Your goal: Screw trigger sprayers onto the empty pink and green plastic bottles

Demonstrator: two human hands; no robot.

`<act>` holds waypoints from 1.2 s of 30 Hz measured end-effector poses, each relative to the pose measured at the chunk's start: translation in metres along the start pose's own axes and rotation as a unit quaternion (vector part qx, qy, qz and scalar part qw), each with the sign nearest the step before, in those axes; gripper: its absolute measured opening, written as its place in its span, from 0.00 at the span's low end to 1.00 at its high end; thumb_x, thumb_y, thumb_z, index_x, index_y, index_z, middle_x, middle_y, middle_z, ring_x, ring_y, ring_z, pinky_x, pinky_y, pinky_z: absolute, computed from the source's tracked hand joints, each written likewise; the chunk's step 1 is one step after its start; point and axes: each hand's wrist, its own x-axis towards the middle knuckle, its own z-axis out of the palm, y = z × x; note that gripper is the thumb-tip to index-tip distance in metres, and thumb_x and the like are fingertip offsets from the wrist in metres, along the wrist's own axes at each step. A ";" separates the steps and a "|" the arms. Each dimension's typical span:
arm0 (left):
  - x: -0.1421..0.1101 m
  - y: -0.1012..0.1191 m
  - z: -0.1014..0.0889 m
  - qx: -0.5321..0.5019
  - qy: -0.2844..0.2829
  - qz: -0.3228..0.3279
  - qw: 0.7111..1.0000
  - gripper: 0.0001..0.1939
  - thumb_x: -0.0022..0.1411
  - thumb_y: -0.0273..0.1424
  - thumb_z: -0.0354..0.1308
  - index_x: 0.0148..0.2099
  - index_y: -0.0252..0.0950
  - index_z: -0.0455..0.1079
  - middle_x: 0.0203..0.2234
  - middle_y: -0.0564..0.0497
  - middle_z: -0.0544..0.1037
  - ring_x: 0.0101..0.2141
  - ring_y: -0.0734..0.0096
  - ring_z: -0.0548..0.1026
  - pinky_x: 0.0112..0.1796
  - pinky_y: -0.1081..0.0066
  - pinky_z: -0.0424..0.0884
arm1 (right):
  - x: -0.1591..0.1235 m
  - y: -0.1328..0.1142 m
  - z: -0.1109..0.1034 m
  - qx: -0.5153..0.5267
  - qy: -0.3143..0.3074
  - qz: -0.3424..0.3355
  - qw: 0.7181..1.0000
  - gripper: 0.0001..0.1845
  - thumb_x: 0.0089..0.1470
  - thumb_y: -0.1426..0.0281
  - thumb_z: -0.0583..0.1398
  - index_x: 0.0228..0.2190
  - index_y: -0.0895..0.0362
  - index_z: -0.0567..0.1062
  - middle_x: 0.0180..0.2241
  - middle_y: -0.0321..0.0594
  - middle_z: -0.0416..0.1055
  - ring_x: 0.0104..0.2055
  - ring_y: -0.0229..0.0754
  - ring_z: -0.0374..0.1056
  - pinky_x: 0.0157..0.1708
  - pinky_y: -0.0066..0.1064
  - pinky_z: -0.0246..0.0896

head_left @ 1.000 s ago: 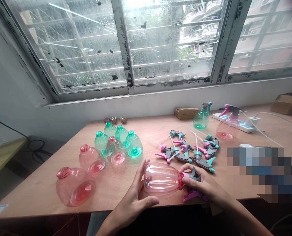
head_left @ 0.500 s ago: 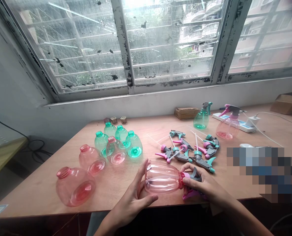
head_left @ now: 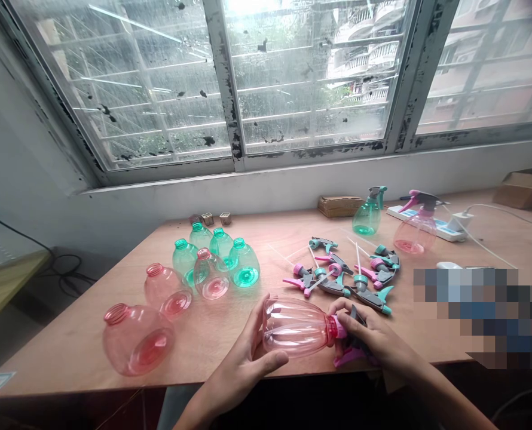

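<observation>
A clear pink plastic bottle (head_left: 295, 327) lies on its side near the front edge of the wooden table (head_left: 266, 245). My left hand (head_left: 243, 364) cups its base, thumb under it and fingers spread behind. At the bottle's neck, my right hand (head_left: 373, 337) is closed around a grey and pink trigger sprayer head (head_left: 350, 349). The sprayer's pink lever sticks out below my fingers.
Loose pink and teal bottles (head_left: 212, 266) lie to the left, and a big pink one (head_left: 134, 337) sits nearest the edge. A heap of sprayer heads (head_left: 346, 275) lies behind my hands. Two assembled spray bottles (head_left: 416, 224) stand by a power strip (head_left: 445, 227).
My right hand has turned over the sprayer head, so my fingers now cover more of its grey top. The bottle has shifted slightly; my left hand stays on its base.
</observation>
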 end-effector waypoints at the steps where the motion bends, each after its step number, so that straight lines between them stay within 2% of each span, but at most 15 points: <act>1: 0.000 0.000 0.000 0.001 0.000 -0.001 1.000 0.50 0.63 0.45 0.68 0.77 0.48 0.45 0.76 0.43 0.47 0.74 0.47 0.46 0.70 0.51 0.47 | 0.000 0.001 0.000 0.006 0.002 -0.002 1.000 0.20 0.66 0.50 0.60 0.38 0.55 0.70 0.27 0.35 0.79 0.27 0.42 0.77 0.30 0.31 0.72; 7: 0.000 0.001 0.000 -0.002 0.003 -0.005 1.000 0.50 0.62 0.44 0.69 0.77 0.46 0.45 0.76 0.41 0.47 0.74 0.46 0.45 0.70 0.50 0.48 | 0.000 -0.001 0.002 0.022 0.013 0.007 1.000 0.23 0.65 0.47 0.59 0.37 0.55 0.73 0.27 0.35 0.78 0.27 0.43 0.77 0.29 0.32 0.73; 14: 0.000 0.002 0.001 -0.019 0.001 -0.002 1.000 0.50 0.61 0.43 0.70 0.76 0.49 0.47 0.76 0.43 0.47 0.73 0.44 0.50 0.69 0.51 0.52 | 0.001 -0.001 -0.001 0.009 0.013 0.013 1.000 0.24 0.64 0.45 0.59 0.37 0.55 0.74 0.28 0.36 0.77 0.28 0.44 0.76 0.30 0.34 0.73; 26: -0.001 0.005 0.002 -0.017 -0.003 -0.005 1.000 0.50 0.62 0.43 0.69 0.77 0.47 0.46 0.76 0.42 0.48 0.73 0.45 0.48 0.70 0.51 0.50 | -0.001 -0.005 0.002 -0.006 0.021 0.000 1.000 0.23 0.65 0.47 0.59 0.37 0.55 0.75 0.29 0.35 0.75 0.28 0.43 0.75 0.31 0.34 0.73; 31: 0.000 0.001 0.001 -0.038 -0.007 -0.005 0.999 0.51 0.61 0.40 0.71 0.77 0.51 0.45 0.76 0.43 0.46 0.73 0.44 0.50 0.70 0.49 0.50 | 0.000 -0.006 0.002 -0.003 0.023 0.007 1.000 0.24 0.63 0.45 0.60 0.35 0.55 0.74 0.29 0.36 0.76 0.29 0.44 0.76 0.31 0.35 0.73; 36: 0.002 -0.004 0.000 -0.064 -0.019 0.008 0.998 0.55 0.59 0.36 0.73 0.76 0.56 0.39 0.77 0.46 0.44 0.73 0.46 0.49 0.70 0.50 0.48 | -0.001 -0.003 0.002 0.012 0.021 0.015 1.000 0.23 0.65 0.46 0.59 0.39 0.54 0.73 0.29 0.36 0.78 0.30 0.45 0.78 0.32 0.34 0.73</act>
